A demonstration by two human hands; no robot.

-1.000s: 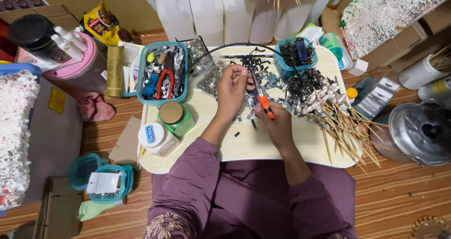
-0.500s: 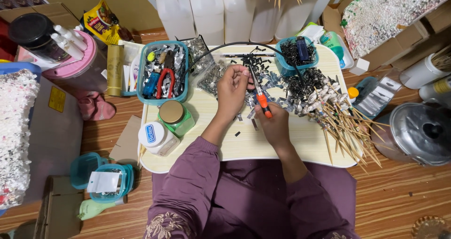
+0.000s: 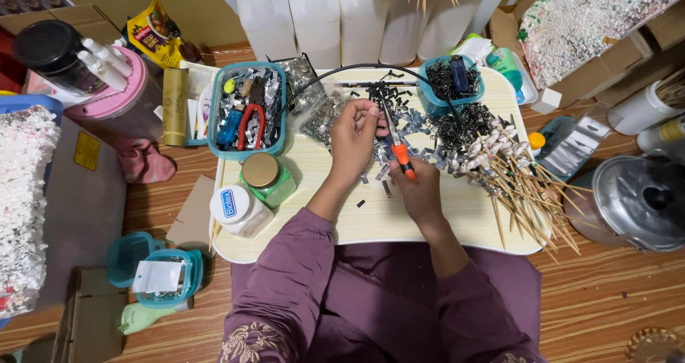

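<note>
1. The right hand (image 3: 421, 192) grips an orange-handled tool (image 3: 394, 138) — scissors or snips, I cannot tell which — its long axis running up and slightly left from the palm.
2. The left hand (image 3: 354, 138) is pinched narrow at the tool's tip, on something too small to make out.
3. Both hands meet over the cream lap table (image 3: 342, 220), beside the pile of dark cut strips (image 3: 389, 95) — nearer the left hand.

Home craft corner: low lap table (image 3: 371, 227) (wood floor (image 3: 614, 299)), bamboo skewers (image 3: 528, 192).
</note>
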